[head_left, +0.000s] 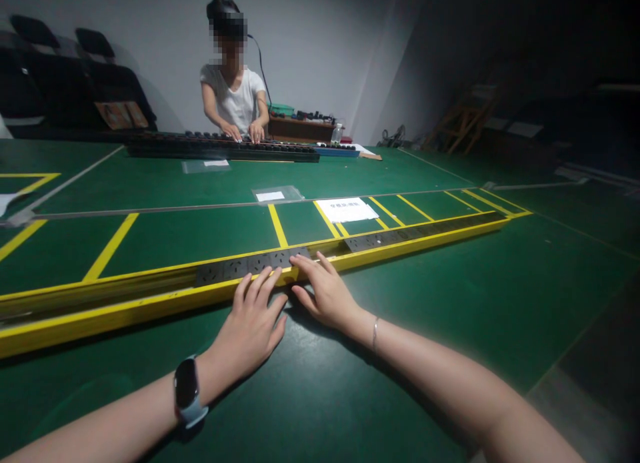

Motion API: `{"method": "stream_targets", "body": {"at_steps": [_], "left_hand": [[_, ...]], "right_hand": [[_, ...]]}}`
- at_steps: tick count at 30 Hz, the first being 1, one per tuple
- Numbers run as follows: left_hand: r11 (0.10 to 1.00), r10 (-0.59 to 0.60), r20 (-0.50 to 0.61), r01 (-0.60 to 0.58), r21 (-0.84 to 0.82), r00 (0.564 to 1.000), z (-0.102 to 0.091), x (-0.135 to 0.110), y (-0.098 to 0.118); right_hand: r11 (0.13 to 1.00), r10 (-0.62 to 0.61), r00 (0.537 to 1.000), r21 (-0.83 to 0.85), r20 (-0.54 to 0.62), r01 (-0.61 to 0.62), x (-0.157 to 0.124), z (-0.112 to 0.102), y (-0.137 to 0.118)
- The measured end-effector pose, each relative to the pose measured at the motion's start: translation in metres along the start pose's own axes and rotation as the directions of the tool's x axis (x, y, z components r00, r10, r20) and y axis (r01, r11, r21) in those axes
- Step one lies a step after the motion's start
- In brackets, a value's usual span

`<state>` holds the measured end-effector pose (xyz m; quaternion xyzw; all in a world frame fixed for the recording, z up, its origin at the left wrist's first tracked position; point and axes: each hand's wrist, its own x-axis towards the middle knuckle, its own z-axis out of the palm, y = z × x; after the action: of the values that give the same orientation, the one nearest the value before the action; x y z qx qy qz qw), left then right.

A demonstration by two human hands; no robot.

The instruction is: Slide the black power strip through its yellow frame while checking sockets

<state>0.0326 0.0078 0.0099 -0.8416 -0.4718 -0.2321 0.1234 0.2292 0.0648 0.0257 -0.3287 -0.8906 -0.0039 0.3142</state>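
A long yellow rail point(125, 309) lies across the green table point(390, 356), with a strip of grey socket modules point(250, 266) seated in its channel. My left hand point(253, 326) rests flat on the table with its fingers stretched out, fingertips touching the rail's front edge and a grey module. My right hand point(325, 293) lies beside it, fingers spread, its fingertips on the end of the same grey strip. Neither hand holds anything. A second run of grey modules point(425, 231) sits further right in the rail. A dark watch is on my left wrist, a thin bracelet on my right.
Across the table a person in a white shirt point(233, 96) works with both hands on a long black strip point(220, 146). Clear bags with labels point(277, 195) and a white sheet point(346, 209) lie mid-table. Yellow lines mark the surface. Black chairs stand at the back left.
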Motion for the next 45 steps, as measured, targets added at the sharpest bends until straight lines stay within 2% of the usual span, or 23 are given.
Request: {"method": "stream_targets", "body": {"at_steps": [11, 20, 25, 32, 45], "left_hand": [[1.0, 0.006, -0.004, -0.006, 0.014, 1.0, -0.001, 0.0, 0.0], [0.999, 0.035, 0.002, -0.035, 0.011, 0.999, -0.002, -0.002, -0.003], [1.0, 0.023, -0.004, -0.023, 0.007, 1.0, -0.002, -0.001, -0.002], [1.0, 0.007, -0.003, -0.007, 0.002, 1.0, 0.0, 0.0, -0.001], [1.0, 0.019, -0.014, -0.019, -0.001, 1.0, 0.0, -0.001, -0.003]], "right_hand": [[1.0, -0.002, 0.997, -0.021, -0.076, 0.0, -0.002, -0.005, 0.011], [1.0, -0.003, 0.979, -0.017, -0.206, -0.001, -0.007, -0.008, 0.03], [0.997, -0.066, 0.984, -0.056, -0.167, 0.057, -0.007, -0.004, 0.027], [0.992, -0.118, 0.993, -0.054, -0.019, 0.116, -0.001, 0.0, 0.022], [0.988, -0.094, 0.995, -0.127, -0.03, 0.089, 0.003, 0.001, 0.021]]}}
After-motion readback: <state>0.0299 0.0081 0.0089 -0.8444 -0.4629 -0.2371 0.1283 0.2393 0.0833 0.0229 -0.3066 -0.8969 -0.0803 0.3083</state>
